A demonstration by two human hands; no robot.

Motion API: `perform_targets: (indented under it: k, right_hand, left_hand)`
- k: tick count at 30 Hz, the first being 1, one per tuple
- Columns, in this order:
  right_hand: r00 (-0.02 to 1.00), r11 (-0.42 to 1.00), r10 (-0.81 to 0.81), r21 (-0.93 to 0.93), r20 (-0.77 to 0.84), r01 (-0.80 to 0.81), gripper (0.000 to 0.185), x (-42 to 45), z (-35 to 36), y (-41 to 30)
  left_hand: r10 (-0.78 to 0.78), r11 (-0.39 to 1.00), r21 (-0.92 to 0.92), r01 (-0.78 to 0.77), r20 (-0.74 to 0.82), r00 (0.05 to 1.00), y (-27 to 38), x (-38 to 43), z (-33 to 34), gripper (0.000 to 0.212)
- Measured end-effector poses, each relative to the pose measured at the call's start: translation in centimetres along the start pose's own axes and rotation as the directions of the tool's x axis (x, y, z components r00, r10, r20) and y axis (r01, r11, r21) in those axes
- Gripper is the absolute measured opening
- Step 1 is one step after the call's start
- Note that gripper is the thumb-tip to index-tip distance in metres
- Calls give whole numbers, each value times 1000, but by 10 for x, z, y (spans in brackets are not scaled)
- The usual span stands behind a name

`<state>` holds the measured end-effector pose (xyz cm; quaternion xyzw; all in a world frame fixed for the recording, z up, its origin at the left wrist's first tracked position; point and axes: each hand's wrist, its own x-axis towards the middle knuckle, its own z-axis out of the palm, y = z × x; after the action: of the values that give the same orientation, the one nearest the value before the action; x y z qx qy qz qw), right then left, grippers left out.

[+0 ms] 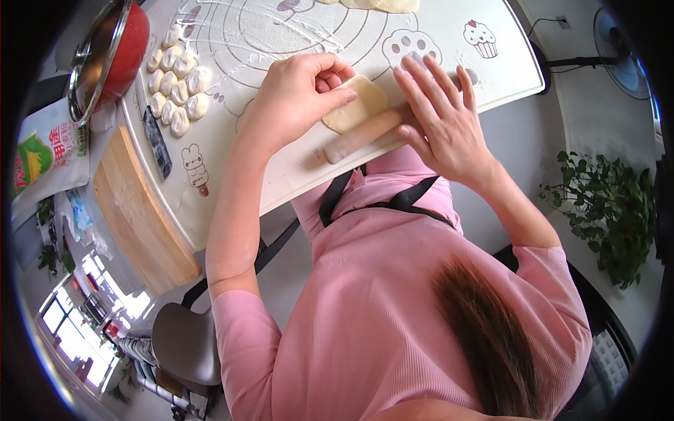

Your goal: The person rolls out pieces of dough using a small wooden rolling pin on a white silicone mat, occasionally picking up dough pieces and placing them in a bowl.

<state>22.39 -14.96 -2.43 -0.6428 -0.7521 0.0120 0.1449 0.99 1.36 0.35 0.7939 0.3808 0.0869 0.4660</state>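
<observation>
My left hand (297,100) pinches the upper left edge of a thin, round dough wrapper (366,102) between thumb and curled fingers. A wooden rolling pin (363,138) lies slantwise at the wrapper's lower right edge, near the front edge of a white printed pastry mat (295,176). Flat across the pin's right part rests my right hand (445,118), its fingers straight and spread, so that stretch of the pin is hidden. Several small floured dough pieces (179,92) sit in a cluster at the mat's left. A larger flat piece of dough (384,4) is cut off by the top of the view.
Left of the dough pieces lies a dark, flour-dusted blade-like tool (156,142). Beyond the mat's left edge are a red bowl (126,52), a printed flour bag (52,152) and a wooden board (139,216). A grey chair (184,342) and a leafy plant (605,210) stand farther off.
</observation>
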Motion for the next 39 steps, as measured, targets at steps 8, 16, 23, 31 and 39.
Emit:
perform_targets:
  k: [8, 16, 23, 31, 39]
  right_hand:
    - [998, 998, 15, 61, 54, -18, 83, -38, -2, 1]
    - [999, 942, -1, 335, -37, 13, 76, 17, -22, 8]
    - [987, 597, 152, 801, -54, -48, 65, 102, 2, 27]
    - [964, 640, 255, 760, -74, -111, 46, 171, 31, 72]
    - [949, 842, 179, 540, -261, -10, 41, 230, 32, 88]
  left_hand:
    - [74, 989, -132, -70, 25, 997, -2, -1, 4, 10]
    - [24, 879, -475, 45, 138, 990, -3, 10, -2, 10]
    - [5, 772, -636, 3, 11, 1000, 2, 33, -2, 20]
    - [82, 884, -440, -159, -188, 979, -16, 98, -16, 37]
    - [119, 988, -14, -152, -551, 826, -8, 158, -34, 35]
